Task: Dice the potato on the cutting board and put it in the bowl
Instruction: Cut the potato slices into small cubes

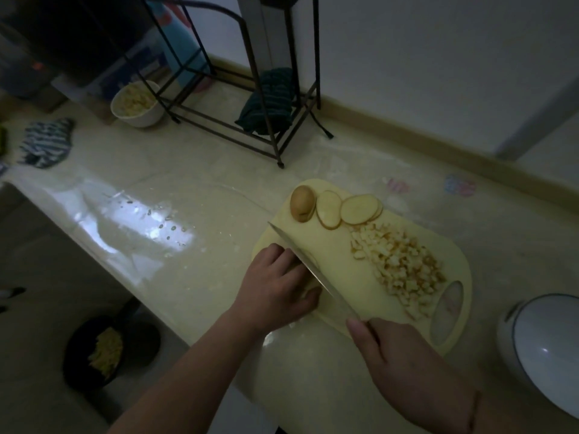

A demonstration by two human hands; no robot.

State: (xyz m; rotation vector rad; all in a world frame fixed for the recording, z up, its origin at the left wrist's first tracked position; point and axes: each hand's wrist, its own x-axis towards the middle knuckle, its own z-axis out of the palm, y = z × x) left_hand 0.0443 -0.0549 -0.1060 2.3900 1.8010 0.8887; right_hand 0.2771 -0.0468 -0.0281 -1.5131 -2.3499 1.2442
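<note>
Pale table (194, 170) fills most of frame, dim light. Yellow cutting board (341, 255) sits lower right of centre, near the table's front edge, likely so both hands reach it without stretching. One metal rack (238, 89) at upper centre with a dark cloth (269, 101) on its base; one white bowl (138, 103) upper left, already holding pale cut pieces, well apart from the board, so the dice have to be carried over. One white round appliance (545, 349) at right edge. One dark pan (103, 349) with yellowish bits lower left, below the table. Right hand (404, 361) grips the knife (310, 270) handle, fingers curled round it, blade angled across the board toward upper left. Left hand (275, 286) holds down a potato piece just beside the blade, fingers curled over it, probably to steady it and guide the cut; the piece itself is mostly hidden. One pile of diced potato (401, 267) on the board's right half, pushed aside to keep cutting room. About three or four potato slices (347, 209) and one skin-on end piece (302, 203) wait at the board's top edge. Dicing looks part done.
</note>
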